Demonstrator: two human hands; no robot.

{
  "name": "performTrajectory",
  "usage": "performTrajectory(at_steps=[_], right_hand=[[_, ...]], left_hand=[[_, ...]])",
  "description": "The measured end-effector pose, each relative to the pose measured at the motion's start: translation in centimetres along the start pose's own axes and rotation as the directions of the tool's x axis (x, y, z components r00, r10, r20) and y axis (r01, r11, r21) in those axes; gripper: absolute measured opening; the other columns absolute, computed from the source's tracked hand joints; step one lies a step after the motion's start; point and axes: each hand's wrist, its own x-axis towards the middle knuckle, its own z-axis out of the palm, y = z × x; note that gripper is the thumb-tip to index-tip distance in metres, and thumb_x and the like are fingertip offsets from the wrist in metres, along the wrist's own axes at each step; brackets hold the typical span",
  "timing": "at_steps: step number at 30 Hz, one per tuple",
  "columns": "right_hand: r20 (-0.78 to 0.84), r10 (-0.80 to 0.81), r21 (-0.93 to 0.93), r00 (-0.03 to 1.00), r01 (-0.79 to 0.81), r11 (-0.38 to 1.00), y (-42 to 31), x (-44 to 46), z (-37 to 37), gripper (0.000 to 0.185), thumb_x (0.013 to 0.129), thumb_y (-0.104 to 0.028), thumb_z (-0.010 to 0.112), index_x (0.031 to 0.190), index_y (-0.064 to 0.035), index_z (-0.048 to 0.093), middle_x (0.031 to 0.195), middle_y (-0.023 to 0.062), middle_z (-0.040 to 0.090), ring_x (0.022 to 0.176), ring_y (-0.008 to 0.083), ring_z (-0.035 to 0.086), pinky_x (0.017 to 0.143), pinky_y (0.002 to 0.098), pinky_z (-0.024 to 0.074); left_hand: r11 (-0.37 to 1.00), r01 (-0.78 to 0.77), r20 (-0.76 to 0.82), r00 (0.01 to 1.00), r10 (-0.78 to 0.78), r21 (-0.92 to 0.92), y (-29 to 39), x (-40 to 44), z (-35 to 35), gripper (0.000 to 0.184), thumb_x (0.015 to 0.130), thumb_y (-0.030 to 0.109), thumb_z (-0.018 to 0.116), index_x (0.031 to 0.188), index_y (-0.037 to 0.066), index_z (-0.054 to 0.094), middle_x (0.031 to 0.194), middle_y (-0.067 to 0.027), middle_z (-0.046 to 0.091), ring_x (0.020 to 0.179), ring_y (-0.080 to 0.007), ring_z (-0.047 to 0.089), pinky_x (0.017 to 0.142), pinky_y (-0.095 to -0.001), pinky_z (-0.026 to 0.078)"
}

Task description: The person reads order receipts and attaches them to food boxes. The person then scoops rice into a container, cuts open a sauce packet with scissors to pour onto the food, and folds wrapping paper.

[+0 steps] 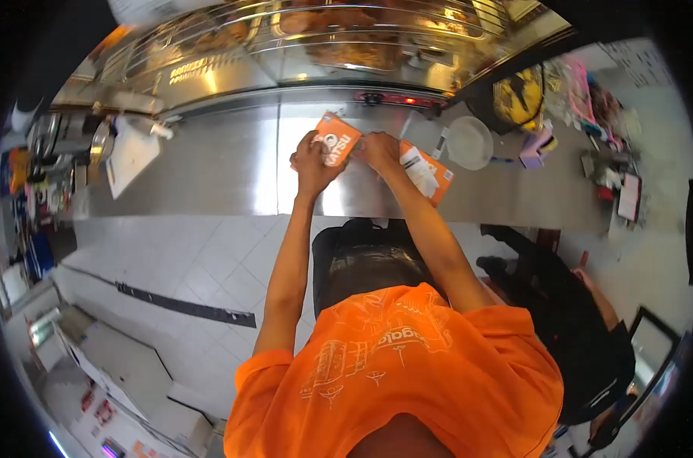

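An orange box with white lettering (340, 140) stands over the steel counter, and my left hand (314, 166) is wrapped round its left and near sides. Close to the box's right edge is my right hand (378, 150), its fingers bent together; what they hold, if anything, is too small to make out. Just right of that hand a second orange box (441, 183) lies on the counter, with white paper or labels (418, 172) on top of it. My right forearm passes along its left side.
Behind the steel counter (217, 164) is a glass display case (346, 38) with food. At left lies a white board (133, 156). A round translucent lid or container (469, 143) and a purple item (536, 149) are at right. Another person in black (583, 343) is at lower right.
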Motion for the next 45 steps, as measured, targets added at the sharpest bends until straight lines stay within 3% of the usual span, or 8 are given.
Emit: performTrajectory(at_steps=[8,15,21,23,29,33,39,45], right_hand=[[-0.040,0.031,-0.212,0.999,-0.039,0.977,8.2,-11.4,-7.0,0.124,0.043,-0.029,0.090,0.148,-0.0247,0.024,0.123,0.0177,0.055,0.116,0.0387,0.051,0.094,0.0471,0.0436],[-0.217,0.144,0.066,0.966,-0.133,0.989,0.2,-11.5,-8.2,0.115,0.050,-0.030,0.088,0.147,-0.0142,0.028,0.127,0.0193,0.053,0.116,0.0400,0.053,0.096,0.0484,0.0444],[-0.242,-0.108,0.045,0.964,0.123,0.991,-0.6,-7.7,-5.1,0.108,0.063,-0.051,0.083,0.148,-0.0129,0.027,0.127,0.0228,0.053,0.116,0.0387,0.053,0.091,0.0479,0.0463],[0.092,0.180,0.632,0.979,-0.197,0.749,2.5,-5.5,-4.5,0.094,0.077,-0.056,0.072,0.148,-0.0121,0.029,0.128,0.0231,0.054,0.117,0.0360,0.054,0.093,0.0449,0.0455],[-0.365,-0.055,0.171,0.930,0.124,0.977,4.8,-6.1,0.2,0.066,0.091,-0.049,0.059,0.137,-0.0039,0.044,0.123,0.0192,0.060,0.112,0.0317,0.060,0.095,0.0382,0.0447],[-0.135,-0.063,0.653,0.989,0.137,0.745,6.8,-7.3,0.1,0.060,0.092,-0.048,0.058,0.131,-0.0037,0.048,0.123,0.0194,0.059,0.118,0.0332,0.056,0.098,0.0395,0.0431],[-0.083,0.284,0.501,0.955,-0.206,0.840,9.6,-18.1,-6.2,0.072,0.089,-0.051,0.060,0.141,-0.0062,0.039,0.117,0.0215,0.064,0.109,0.0360,0.062,0.093,0.0400,0.0468],[-0.207,0.635,0.824,0.744,-0.217,0.523,22.2,-28.0,-10.8,0.054,0.091,-0.046,0.061,0.128,-0.0071,0.056,0.108,0.0114,0.068,0.096,0.0186,0.066,0.085,0.0321,0.0496]], left_hand=[[0.951,0.262,0.033,0.962,-0.271,0.161,0.1,-2.1,1.3,0.044,0.069,0.032,0.081,0.099,0.010,0.057,0.109,-0.0213,0.054,0.092,-0.0409,0.059,0.073,-0.0494,0.050],[0.939,0.259,-0.136,0.946,-0.293,-0.226,4.9,-5.2,6.0,0.032,0.090,0.030,0.062,0.104,0.003,0.050,0.100,-0.0173,0.053,0.099,-0.0365,0.052,0.088,-0.0440,0.042],[0.148,0.584,0.453,0.744,-0.490,-0.798,8.3,-3.8,3.2,0.069,0.102,0.057,0.020,0.140,0.003,0.041,0.131,-0.0096,0.054,0.121,-0.0220,0.049,0.105,-0.0334,0.036],[-0.065,0.655,0.605,0.651,-0.459,-0.753,8.5,-3.8,3.4,0.071,0.101,0.058,0.020,0.141,0.004,0.040,0.133,-0.0104,0.053,0.122,-0.0228,0.049,0.105,-0.0339,0.036],[-0.082,0.617,0.590,0.692,-0.415,-0.782,6.4,-5.6,8.9,0.073,0.100,0.061,0.020,0.143,0.005,0.038,0.136,-0.0123,0.051,0.124,-0.0244,0.048,0.106,-0.0356,0.035],[-0.021,0.657,0.597,0.672,-0.437,-0.754,9.6,-5.8,5.8,0.071,0.100,0.060,0.023,0.141,0.006,0.040,0.133,-0.0128,0.053,0.120,-0.0245,0.052,0.105,-0.0358,0.037],[-0.227,0.826,0.856,0.491,-0.160,-0.516,19.0,-7.4,4.0,0.067,0.101,0.057,0.021,0.136,0.005,0.046,0.126,-0.0129,0.058,0.116,-0.0240,0.056,0.101,-0.0369,0.043],[0.354,0.862,0.927,0.374,0.035,-0.361,30.0,-7.2,16.6,0.066,0.102,0.055,0.022,0.138,0.003,0.043,0.132,-0.0132,0.053,0.122,-0.0239,0.050,0.107,-0.0364,0.036]])
